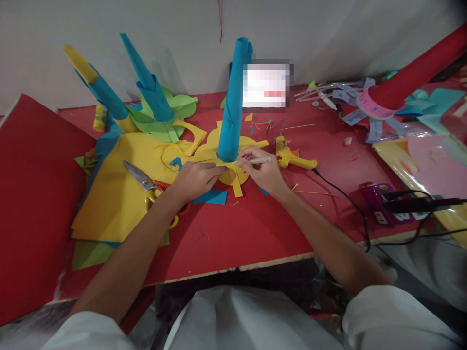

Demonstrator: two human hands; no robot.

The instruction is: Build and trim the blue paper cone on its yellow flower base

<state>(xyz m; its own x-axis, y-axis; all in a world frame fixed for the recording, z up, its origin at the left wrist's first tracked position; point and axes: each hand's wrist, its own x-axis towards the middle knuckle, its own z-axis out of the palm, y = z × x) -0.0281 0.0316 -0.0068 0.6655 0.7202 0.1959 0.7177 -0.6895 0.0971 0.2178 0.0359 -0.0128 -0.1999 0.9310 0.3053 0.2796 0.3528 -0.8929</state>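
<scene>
A blue paper tube (231, 112) stands upright on a yellow paper flower (209, 151) with long strips sticking out. My right hand (263, 169) pinches a thin whitish pen-like stick (260, 160), its tip at the flower just right of the tube's base. My left hand (197, 179) rests on the flower's left side, one finger pointing to the front of the tube, the others curled; whether it grips anything is hidden. A blue paper piece (213, 197) lies by that hand.
Scissors (138, 176) lie on yellow sheets (105, 194) at left, near green and blue paper flowers (160, 104). A yellow glue gun (297, 160) and a purple power block (381, 204) are at right. Behind stands a blurred-out screen (266, 85). A red tube (419, 68) leans at far right.
</scene>
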